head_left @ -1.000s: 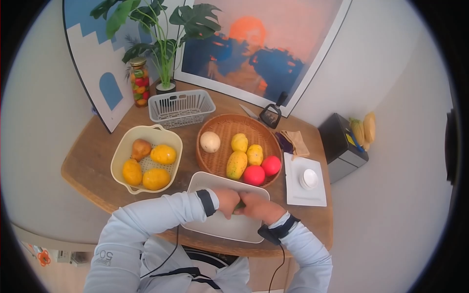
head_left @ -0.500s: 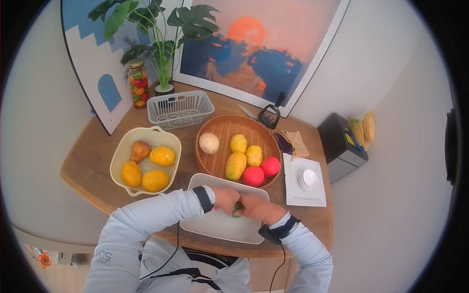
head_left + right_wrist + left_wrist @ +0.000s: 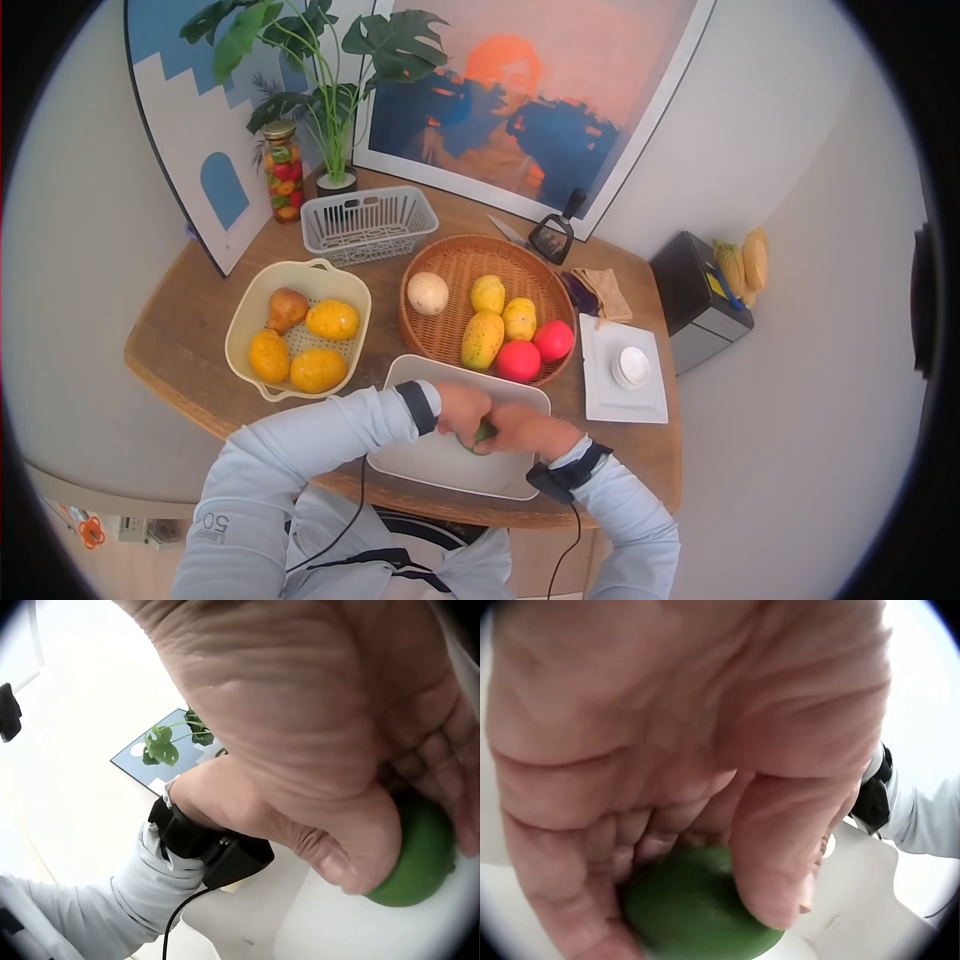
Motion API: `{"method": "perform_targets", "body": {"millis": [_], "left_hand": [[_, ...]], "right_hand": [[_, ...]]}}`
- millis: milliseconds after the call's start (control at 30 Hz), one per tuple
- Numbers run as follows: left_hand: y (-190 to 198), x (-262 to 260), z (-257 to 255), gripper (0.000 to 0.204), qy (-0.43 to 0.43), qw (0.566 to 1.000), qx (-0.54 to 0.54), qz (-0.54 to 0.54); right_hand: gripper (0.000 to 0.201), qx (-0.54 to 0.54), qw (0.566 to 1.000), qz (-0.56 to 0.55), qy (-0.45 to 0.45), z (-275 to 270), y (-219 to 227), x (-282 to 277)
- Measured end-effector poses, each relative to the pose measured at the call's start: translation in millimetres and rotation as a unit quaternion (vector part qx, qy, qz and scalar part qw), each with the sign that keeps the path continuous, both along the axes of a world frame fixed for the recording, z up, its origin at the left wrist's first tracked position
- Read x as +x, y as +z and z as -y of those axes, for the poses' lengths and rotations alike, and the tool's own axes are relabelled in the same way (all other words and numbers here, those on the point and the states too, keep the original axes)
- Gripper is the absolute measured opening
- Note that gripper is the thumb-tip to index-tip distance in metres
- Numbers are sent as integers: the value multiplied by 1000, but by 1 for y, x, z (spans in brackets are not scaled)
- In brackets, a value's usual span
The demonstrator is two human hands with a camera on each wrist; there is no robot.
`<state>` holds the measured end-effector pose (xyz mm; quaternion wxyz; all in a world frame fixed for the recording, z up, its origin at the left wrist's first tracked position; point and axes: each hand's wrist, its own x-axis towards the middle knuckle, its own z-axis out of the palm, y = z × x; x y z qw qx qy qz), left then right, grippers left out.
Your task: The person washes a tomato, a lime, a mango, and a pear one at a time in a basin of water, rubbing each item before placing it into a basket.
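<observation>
A smooth green fruit [image 3: 484, 432] is held between both hands over the white basin [image 3: 425, 462] at the table's front edge. My left hand [image 3: 463, 408] grips it from the left, its thumb and fingers curled round the green skin in the left wrist view. From the other side my right hand [image 3: 532, 430] holds the same fruit, thumb and fingers bent about it in the right wrist view. Much of the fruit is hidden by the hands in the head view.
Behind the basin stands a round wicker tray [image 3: 440, 335] with yellow, red and pale fruits. A cream basket [image 3: 240, 330] of fruit is at the left, a grey basket [image 3: 370, 235] farther back. A white board [image 3: 600, 390] with small white dishes [image 3: 631, 367] lies right.
The green fruit has turned and shifted slightly toward the person, and the hands have moved a little round it. Trays and baskets stay where they were.
</observation>
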<state>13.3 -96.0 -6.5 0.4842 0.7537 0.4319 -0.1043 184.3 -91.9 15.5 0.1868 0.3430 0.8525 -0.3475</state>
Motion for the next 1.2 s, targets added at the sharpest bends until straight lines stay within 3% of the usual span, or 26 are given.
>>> {"method": "perform_targets", "body": {"millis": [33, 67, 133, 333, 433, 533, 567, 667, 767, 833, 933, 1000, 1133, 1200], "left_hand": [[13, 1, 7, 43, -25, 1000, 1, -5], [19, 1, 10, 44, -50, 999, 3, -10], [9, 2, 8, 42, -46, 998, 25, -26], [-4, 0, -2, 38, -24, 1000, 5, 2], [7, 0, 8, 36, -16, 1000, 7, 11], [13, 0, 6, 38, -4, 1000, 30, -4], [13, 1, 4, 39, 0, 999, 39, -16], [-3, -1, 1, 40, 84, 992, 2, 96], [12, 0, 8, 36, -16, 999, -23, 24], [10, 0, 14, 32, -8, 1000, 5, 27], [3, 4, 8, 30, -1, 1000, 13, -1], [7, 3, 6, 30, 28, 999, -2, 26], [8, 1, 9, 31, -10, 999, 14, 27], [10, 2, 12, 31, -5, 1000, 11, 17]], "right_hand": [[51, -6, 999, 46, 18, 3, 9, -4], [51, -17, 1000, 14, 16, 3, 8, -2], [51, -44, 998, -50, 12, 5, 4, 5], [52, -36, 998, -55, 8, -10, -16, 6], [49, -58, 996, 59, -13, 1, 7, -4], [51, -15, 998, -69, -7, -7, -20, 8], [52, 2, 998, -58, -21, -8, -22, 9], [53, 22, 999, -38, -31, -6, -10, 5], [53, -26, 997, -71, 16, -1, -14, 7], [53, -56, 988, -141, 34, -3, -28, 11], [54, 49, 992, -105, -58, -8, -30, 12], [53, 14, 993, -107, -54, -9, -22, 10], [53, -27, 998, -51, 10, -4, -1, 8], [58, 0, 999, -44, -5, -8, -9, 12]]}}
